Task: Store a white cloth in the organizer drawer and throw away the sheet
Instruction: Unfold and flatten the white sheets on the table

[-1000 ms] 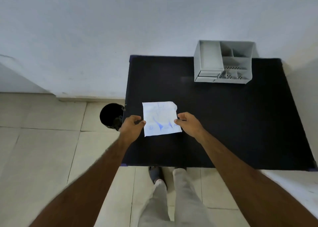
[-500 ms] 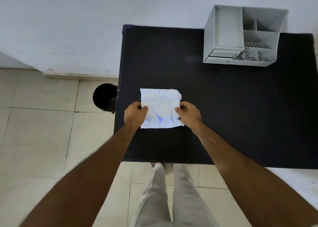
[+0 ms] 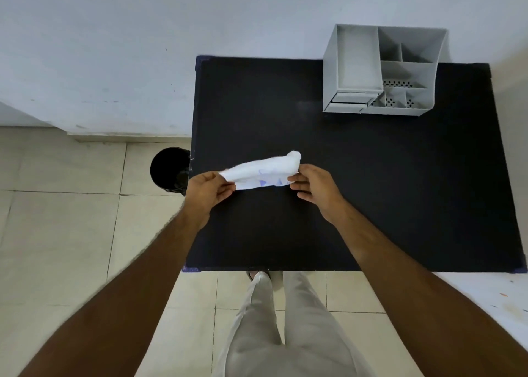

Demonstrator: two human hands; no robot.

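A white sheet with blue marks is held just above the black table, near its left side. It is bent over into a narrow band, the blue marks showing on its lower part. My left hand pinches its left end and my right hand pinches its right end. The grey organizer stands at the table's far right, its small drawer at the lower left front looking slightly pulled out. I see no separate white cloth.
A black round bin stands on the tiled floor against the table's left edge, close to my left hand. A white wall runs behind the table. My legs are at the table's near edge.
The sheet lay flat on the table with both hands at its sides. Now it is lifted and bent over into a narrow band between my hands.
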